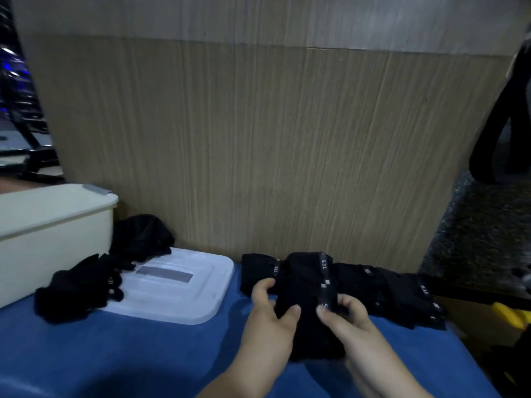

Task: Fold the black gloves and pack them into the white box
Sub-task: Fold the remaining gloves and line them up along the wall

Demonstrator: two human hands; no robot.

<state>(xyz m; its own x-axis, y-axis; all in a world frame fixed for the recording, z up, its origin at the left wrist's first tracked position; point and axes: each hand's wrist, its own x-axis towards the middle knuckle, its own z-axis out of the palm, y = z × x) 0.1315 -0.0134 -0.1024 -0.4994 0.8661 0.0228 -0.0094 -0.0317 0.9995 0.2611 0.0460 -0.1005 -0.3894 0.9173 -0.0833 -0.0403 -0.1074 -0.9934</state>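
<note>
A black glove with a "5.11" strap lies on the blue table in front of me. My left hand grips its left edge, thumb on top. My right hand pinches its strap side. More black gloves lie in a row to the right and behind it. The white box stands at the far left, its inside hidden from view. Loose black gloves are heaped beside it.
The box's white lid lies flat on the blue table, partly under the loose gloves. A tall cardboard wall stands right behind the gloves. Dark clutter and a yellow object sit beyond the table's right edge.
</note>
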